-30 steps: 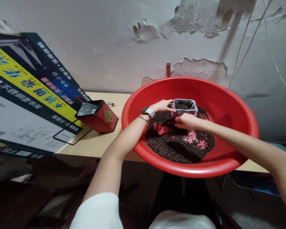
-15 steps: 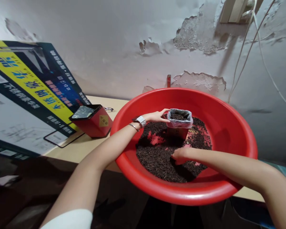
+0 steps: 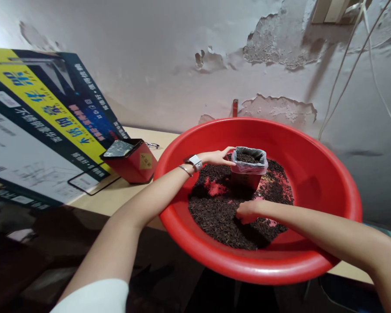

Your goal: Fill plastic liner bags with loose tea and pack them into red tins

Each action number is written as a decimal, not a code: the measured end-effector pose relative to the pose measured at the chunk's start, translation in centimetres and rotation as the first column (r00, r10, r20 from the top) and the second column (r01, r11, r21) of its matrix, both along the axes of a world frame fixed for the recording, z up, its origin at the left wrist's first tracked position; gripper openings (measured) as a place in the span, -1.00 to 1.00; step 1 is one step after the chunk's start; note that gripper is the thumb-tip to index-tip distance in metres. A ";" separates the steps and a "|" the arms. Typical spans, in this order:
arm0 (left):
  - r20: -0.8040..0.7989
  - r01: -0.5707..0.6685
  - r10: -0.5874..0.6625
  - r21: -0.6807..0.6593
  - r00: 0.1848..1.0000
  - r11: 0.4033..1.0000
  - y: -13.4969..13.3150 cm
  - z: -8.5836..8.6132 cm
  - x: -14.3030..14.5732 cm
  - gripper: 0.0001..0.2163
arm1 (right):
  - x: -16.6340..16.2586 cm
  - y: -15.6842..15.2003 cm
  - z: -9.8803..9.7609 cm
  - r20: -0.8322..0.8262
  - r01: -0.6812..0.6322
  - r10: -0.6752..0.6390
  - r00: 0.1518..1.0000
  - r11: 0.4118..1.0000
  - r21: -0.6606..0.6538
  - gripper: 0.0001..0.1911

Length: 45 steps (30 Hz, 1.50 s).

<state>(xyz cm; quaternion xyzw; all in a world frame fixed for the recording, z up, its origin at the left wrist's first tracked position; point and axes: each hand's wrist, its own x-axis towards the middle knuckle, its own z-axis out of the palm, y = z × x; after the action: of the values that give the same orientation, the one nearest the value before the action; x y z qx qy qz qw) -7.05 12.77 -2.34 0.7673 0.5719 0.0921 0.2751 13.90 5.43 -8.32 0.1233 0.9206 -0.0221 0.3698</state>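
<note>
A wide red plastic basin (image 3: 326,174) holds a layer of dark, dry pieces that look like loose tea leaves (image 3: 215,217). Standing among them is a small red box (image 3: 245,180) lined with a clear plastic bag (image 3: 252,166), with more of the leaves inside. My left hand (image 3: 219,157), with a watch at the wrist, grips the box's left side at the bag's rim, thumb and fingers around the corner. Down in the leaves in front of the box, my right hand (image 3: 248,212) is closed with its fingers curled; its fingertips are partly hidden in the leaves.
Left of the basin a second red box (image 3: 133,167) with a black rim leans tilted on the table (image 3: 99,202). Behind it stands a large printed carton (image 3: 52,113). Glasses (image 3: 152,145) lie near the wall. White cables (image 3: 342,74) hang at the right.
The view has shifted slightly, so everything sits a little further right. Both hands keep nearly the same places at the box and in the leaves.
</note>
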 end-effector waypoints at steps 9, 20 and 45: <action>-0.034 0.008 -0.008 0.008 0.999 1.000 -0.3 0.3 0.3 -0.08 | 0.2 0.1 0.4 -0.112 0.032 -0.035 0.993 0.999 -0.033 -0.71; 0.291 -0.210 0.091 0.410 0.952 0.887 -1.7 3.6 1.1 -0.47 | 0.3 4.9 5.6 -0.768 0.321 -0.543 0.339 0.834 -0.448 -0.70; 0.423 -0.173 -0.028 0.430 0.906 0.886 -2.5 2.0 4.1 -0.72 | 3.0 8.1 7.5 -0.918 0.651 -0.273 0.289 0.759 -0.021 -0.82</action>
<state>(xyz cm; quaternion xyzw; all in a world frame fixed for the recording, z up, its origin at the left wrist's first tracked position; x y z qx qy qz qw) -3.00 10.24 -0.33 0.7500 0.4909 0.3964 0.1985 16.89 13.54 -0.81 0.4243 0.8789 -0.0223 -0.2167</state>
